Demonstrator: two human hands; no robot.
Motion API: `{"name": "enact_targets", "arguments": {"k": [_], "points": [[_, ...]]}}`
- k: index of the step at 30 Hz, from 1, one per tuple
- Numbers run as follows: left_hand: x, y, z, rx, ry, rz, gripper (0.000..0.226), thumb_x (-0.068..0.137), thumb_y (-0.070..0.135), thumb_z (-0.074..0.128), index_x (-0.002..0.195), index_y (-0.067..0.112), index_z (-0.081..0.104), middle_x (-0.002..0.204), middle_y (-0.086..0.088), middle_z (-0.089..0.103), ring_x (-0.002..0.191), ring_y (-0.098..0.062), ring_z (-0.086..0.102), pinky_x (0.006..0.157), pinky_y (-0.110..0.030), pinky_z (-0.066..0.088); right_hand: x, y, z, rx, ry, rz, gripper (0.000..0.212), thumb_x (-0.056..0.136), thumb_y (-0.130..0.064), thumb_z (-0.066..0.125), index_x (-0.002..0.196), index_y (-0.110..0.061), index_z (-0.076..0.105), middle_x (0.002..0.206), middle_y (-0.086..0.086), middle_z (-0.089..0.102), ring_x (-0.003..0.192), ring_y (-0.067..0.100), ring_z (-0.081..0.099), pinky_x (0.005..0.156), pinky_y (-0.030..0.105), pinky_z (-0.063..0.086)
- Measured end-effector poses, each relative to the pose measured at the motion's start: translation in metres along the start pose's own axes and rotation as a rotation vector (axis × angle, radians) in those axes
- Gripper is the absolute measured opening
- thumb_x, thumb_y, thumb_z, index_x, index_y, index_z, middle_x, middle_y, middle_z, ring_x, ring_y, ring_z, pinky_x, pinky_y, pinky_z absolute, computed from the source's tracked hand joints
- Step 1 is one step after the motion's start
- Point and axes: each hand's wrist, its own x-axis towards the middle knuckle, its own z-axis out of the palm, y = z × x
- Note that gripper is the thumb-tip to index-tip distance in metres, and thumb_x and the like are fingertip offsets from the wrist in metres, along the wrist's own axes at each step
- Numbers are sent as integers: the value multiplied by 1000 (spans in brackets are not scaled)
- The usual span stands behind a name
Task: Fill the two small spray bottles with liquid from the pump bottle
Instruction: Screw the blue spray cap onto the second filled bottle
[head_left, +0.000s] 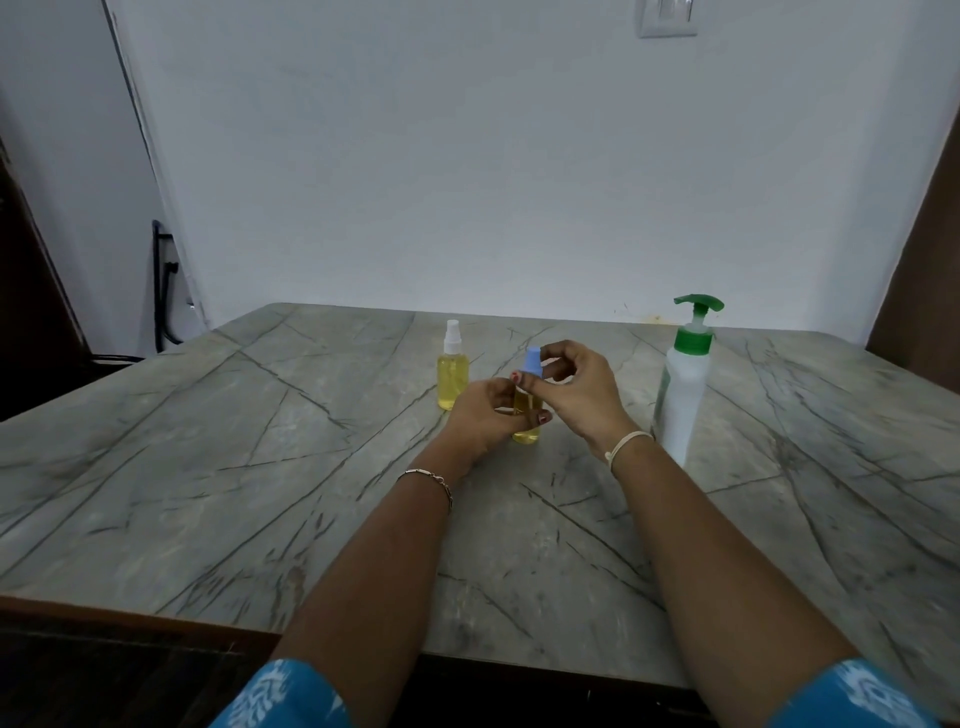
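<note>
Blue-capped spray bottle (527, 434), yellow liquid inside, is mid-worktop (208, 467) with the left hand (483, 415) wrapped round its body and the right hand (582, 387) pinching the blue cap (532, 361) between curled fingers (563, 353); can't tell if the base touches down. A second spray bottle (453, 374), white nozzle, also yellow, stands just behind the left hand, not touching it. The pump bottle (683, 395) with the green top stands near the right wrist, and a black cable (163, 291) hangs by the wall far left.
</note>
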Motion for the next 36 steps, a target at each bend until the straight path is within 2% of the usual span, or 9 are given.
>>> {"name": "enact_targets", "arguments": {"k": [2,6,8,11,16,20,23,29,36], "points": [[1,-2,0,-24,1,-18,41,75,16,83,111,8,67,106,-6,72,100,-17,68,90,-33,56,0,0,-4,47,-74,50,36,83,-28,74,114,-13,64,90,-6,63,86,6,57,75,14,46],[1,-2,-1,-32,-3,-46,43,74,18,83,112,8,66,110,-8,72,104,-22,67,96,-39,54,3,1,-15,113,-278,122,33,97,-21,55,129,-15,59,120,-1,65,115,11,56,104,26,41],[2,-2,-1,-34,-7,-53,42,75,17,82,112,8,66,111,-9,71,105,-22,66,97,-38,53,3,-1,-16,146,-313,109,30,97,-13,54,127,-13,60,119,-1,67,113,10,59,101,22,43],[1,-2,-1,-41,-7,-47,42,75,16,82,113,7,66,110,-9,72,104,-22,67,96,-38,54,2,-1,-12,89,-199,61,29,91,-14,64,120,-12,65,112,1,70,105,10,62,95,21,45],[2,-4,-1,-43,-5,-44,42,75,17,83,112,6,67,109,-9,72,104,-23,68,96,-40,54,2,0,-8,73,-124,0,29,88,-8,67,117,-6,65,103,3,69,85,-5,60,68,1,43],[1,-2,-1,-53,-15,-46,34,76,15,81,107,11,67,108,-8,72,105,-22,67,95,-36,54,2,0,-14,38,-207,6,30,91,-13,64,120,-10,64,109,-1,69,95,0,60,78,5,44],[0,-1,-3,-50,-38,-41,31,78,14,80,106,13,67,108,-7,72,105,-22,66,94,-33,53,1,1,-15,40,-247,2,26,93,-15,62,118,-14,65,107,-5,69,95,-6,60,75,2,43],[0,0,-1,14,-26,-23,42,76,14,81,115,6,66,108,-11,73,102,-21,69,95,-36,54,0,4,-10,-1,-152,-25,31,88,-13,68,119,-10,66,106,-2,69,89,-3,60,71,4,42],[-2,4,4,93,48,-2,33,76,17,81,105,6,69,101,-10,75,95,-19,71,82,-21,54,0,5,-2,-162,-50,-66,34,86,-23,71,118,-14,66,107,-1,71,97,8,64,82,19,45]]}}
